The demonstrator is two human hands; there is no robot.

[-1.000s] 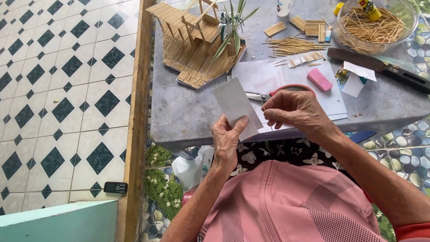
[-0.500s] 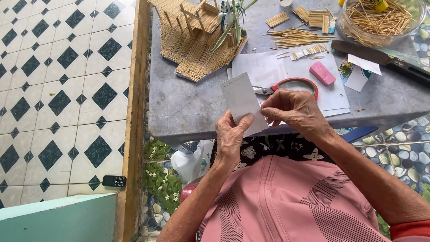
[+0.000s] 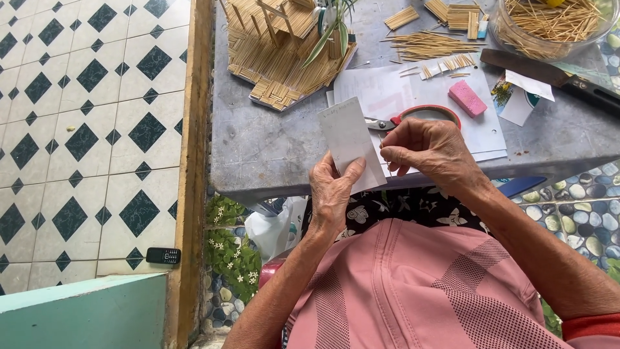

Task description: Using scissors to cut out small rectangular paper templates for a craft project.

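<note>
A grey stone table (image 3: 271, 148) stands beside a floor of white tiles with dark diamonds (image 3: 84, 129); pebbled ground shows beneath its front edge. The person sits at the near edge, holding the work above the lap, just off the table.

Left hand (image 3: 332, 194): closed on the lower edge of a white card (image 3: 352, 142), thumb in front and fingers behind, so the card stands nearly upright and faces the eyes.

Right hand (image 3: 429, 152): fingertips drawn together in a fine pinch at the card's right edge; whether anything thin lies between them cannot be told. The card is thus steadied by one hand while the other works at its margin.

Within reach behind the hands: red-handled scissors (image 3: 413, 116) lying on sheets of white paper (image 3: 387, 90), a pink block (image 3: 466, 98), loose bundles of thin sticks (image 3: 423, 45), a glass bowl (image 3: 500, 32) filled with more sticks, and a small model house of sticks (image 3: 284, 45) at the far left. A long dark knife (image 3: 555, 74) rests on the right. A black phone (image 3: 163, 256) lies on the floor, well apart.
</note>
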